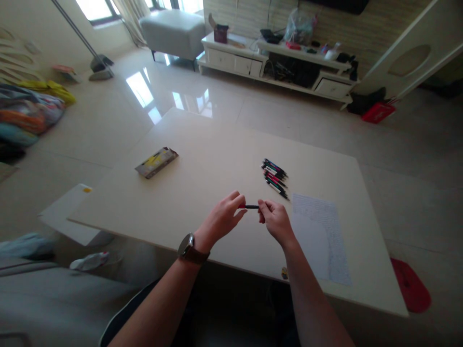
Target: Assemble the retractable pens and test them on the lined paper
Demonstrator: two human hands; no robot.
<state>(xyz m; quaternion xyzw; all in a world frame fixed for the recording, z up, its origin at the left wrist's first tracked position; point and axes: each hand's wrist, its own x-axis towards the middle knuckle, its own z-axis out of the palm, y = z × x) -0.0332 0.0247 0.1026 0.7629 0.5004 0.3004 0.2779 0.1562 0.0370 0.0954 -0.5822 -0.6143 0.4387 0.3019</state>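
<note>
Both hands hold one pen [251, 206] level above the cream table [202, 164]. My left hand [223, 219], with a watch on its wrist, pinches the pen's red end. My right hand [275, 220] pinches the black end. The fingers of both hands are closed on it. A pile of several pens [275, 176] lies on the table just beyond my right hand. A sheet of written paper [320, 236] lies to the right of that hand.
A flat pen box [156, 162] lies at the table's left. A white sheet [67, 212] sits on the floor left of the table. A red mat [410, 284] is on the floor at right. A TV cabinet [275, 65] and a grey ottoman [173, 31] stand beyond.
</note>
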